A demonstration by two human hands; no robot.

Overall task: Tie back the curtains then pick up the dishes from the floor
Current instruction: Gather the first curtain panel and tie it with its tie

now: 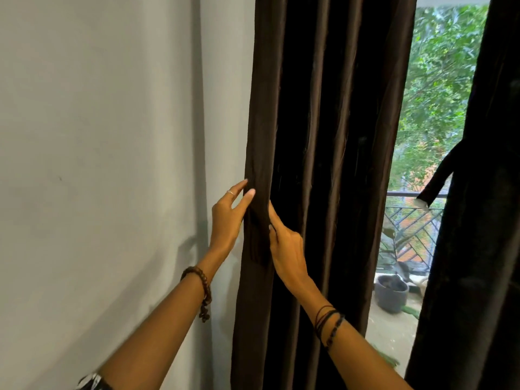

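Both arms reach up from the lower frame. The left hand (pixel 228 220) touches the dark curtain (pixel 323 136) edge, fingers straight; the right hand (pixel 285 246) pinches a fold just beside.

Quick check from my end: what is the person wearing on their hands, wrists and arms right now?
Both forearms are bare. The left hand has a thin silver ring on one finger, and its wrist carries a brown beaded bracelet with a dangling end. The right hand shows no ring; its wrist wears several thin dark cords and a dark beaded band.
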